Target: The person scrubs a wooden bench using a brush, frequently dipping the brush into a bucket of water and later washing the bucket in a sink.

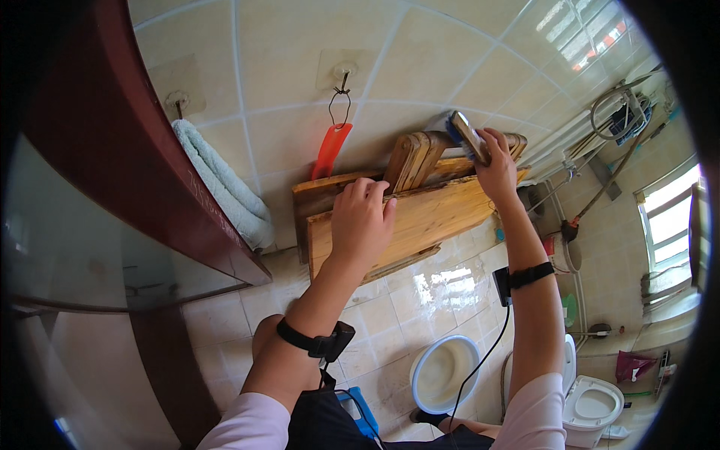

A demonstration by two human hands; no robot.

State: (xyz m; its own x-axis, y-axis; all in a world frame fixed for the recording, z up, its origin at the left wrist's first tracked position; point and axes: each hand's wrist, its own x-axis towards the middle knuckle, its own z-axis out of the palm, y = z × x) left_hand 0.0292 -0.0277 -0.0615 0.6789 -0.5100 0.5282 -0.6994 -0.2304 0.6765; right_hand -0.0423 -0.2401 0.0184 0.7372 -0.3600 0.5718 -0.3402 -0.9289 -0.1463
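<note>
A folded piece of wooden furniture, perhaps a folding table, leans on edge against the tiled wall, with a front board (pixel 433 225) and several thick legs (pixel 410 160) folded behind it. My left hand (pixel 363 219) grips the board's upper edge, its fingertips over the top and the thumb on the near side. In my right hand (pixel 498 169) is a scrubbing brush (pixel 468 138) with a wooden back and blue bristles. Its bristles face the wall side, by the top of the folded legs; whether they touch the wood I cannot tell.
A pale blue-rimmed basin (pixel 472 349) stands on the wet tiled floor (pixel 394 326). A blue plastic item (pixel 363 408) lies near my legs. A green towel (pixel 219 185) and a red strip (pixel 332 151) hang from wall hooks. The dark red door frame (pixel 169 214) borders the left; a toilet (pixel 593 402) is at right.
</note>
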